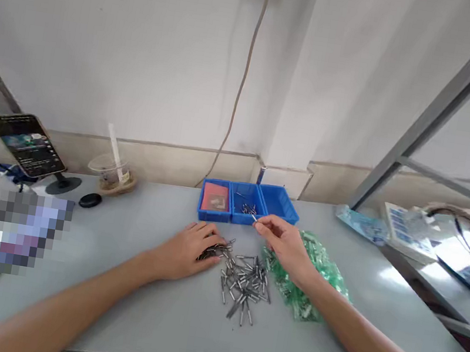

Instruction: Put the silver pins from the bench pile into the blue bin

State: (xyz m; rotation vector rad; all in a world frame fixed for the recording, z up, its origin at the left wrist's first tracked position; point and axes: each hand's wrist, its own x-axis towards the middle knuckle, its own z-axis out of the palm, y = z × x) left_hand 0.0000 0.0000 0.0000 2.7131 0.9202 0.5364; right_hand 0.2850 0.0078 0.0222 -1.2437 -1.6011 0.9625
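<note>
My left hand (191, 252) rests on the grey table with its fingers and thumb curled round several slim metal pins (213, 250). Between thumb and fingertips, my right hand (282, 240) pinches one metal pin (254, 218) at the front edge of the middle blue bin (235, 217). More pins lie inside that bin. A loose pile of metal pins (249, 282) is spread on the table between my hands. Partly under my right forearm lies a heap of green clear plastic packets (319, 261).
The left blue bin (213, 216) holds a red-pink piece, and another blue bin (280, 198) adjoins on the right. At the left are a phone (28, 144) on a stand, a black round object (90, 201) and a plastic cup (108, 165). A metal frame (410, 138) rises at right.
</note>
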